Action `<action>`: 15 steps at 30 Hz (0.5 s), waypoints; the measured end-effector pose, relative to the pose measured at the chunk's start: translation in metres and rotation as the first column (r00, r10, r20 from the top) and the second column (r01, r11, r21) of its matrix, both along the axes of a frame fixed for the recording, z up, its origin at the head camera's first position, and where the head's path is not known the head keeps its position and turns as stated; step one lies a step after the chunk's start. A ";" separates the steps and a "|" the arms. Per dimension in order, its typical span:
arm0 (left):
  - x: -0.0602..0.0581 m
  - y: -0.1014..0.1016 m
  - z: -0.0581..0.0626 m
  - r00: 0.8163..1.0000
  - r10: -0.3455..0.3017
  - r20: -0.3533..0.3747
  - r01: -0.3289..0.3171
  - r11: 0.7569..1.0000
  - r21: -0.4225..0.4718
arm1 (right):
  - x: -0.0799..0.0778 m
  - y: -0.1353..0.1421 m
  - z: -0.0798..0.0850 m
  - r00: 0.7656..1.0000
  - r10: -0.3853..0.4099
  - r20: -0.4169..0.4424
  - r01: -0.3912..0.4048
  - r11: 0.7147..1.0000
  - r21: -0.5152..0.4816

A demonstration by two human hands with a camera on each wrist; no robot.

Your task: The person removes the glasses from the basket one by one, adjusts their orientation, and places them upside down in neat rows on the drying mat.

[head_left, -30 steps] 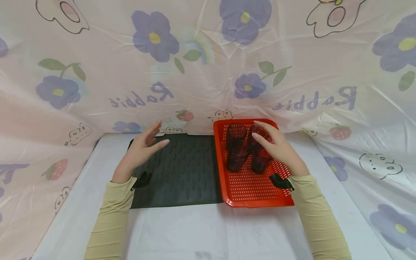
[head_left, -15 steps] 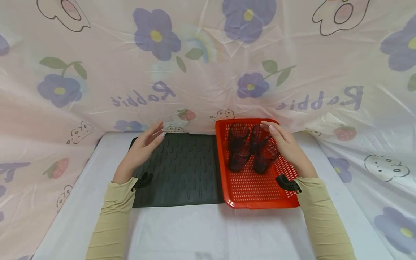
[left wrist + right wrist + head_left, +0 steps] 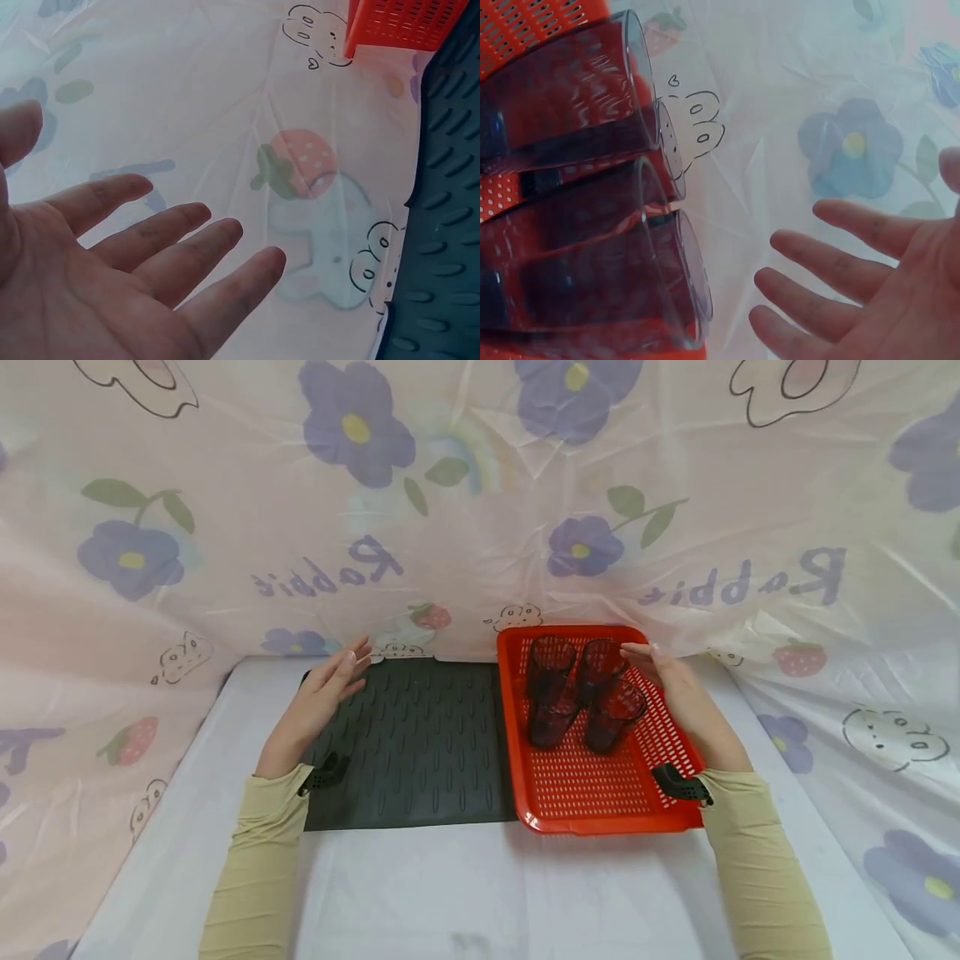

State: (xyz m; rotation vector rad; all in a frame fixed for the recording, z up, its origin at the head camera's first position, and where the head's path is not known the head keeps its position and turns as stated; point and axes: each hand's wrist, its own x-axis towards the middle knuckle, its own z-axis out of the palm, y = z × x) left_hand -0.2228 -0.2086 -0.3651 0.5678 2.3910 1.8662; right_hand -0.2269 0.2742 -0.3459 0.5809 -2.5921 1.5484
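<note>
Several dark, see-through drinking glasses [image 3: 553, 717] stand close together in the rear left part of a red perforated plastic basket [image 3: 588, 814]. My right hand [image 3: 678, 693] hovers at the basket's right side, fingers extended towards the glasses and apart from them. In the right wrist view its spread fingers [image 3: 832, 262] hold nothing, and the rims of the glasses [image 3: 577, 277] are to their left. Above the left part of a dark ribbed mat [image 3: 420, 752] is my left hand [image 3: 318, 702], also holding nothing; its fingers [image 3: 187, 255] are straight in the left wrist view.
Mat and basket lie side by side on a white-covered table [image 3: 450, 893]. A patterned curtain [image 3: 480, 543] with flowers and rabbits rises right behind them and along both sides.
My right hand has moved right, from above the glasses to beside them. The left hand has turned a little and stays over the mat's left side. The glasses have not moved.
</note>
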 end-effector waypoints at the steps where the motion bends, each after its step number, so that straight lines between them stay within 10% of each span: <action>1: -0.001 -0.001 0.000 1.000 -0.004 0.002 0.004 1.000 0.005 | 0.001 0.001 0.000 1.000 -0.003 0.009 0.003 1.000 -0.006; 15: -0.004 -0.003 -0.012 0.997 -0.041 0.069 0.036 0.997 0.066 | 0.002 0.011 -0.011 0.994 -0.003 0.111 0.006 1.000 -0.026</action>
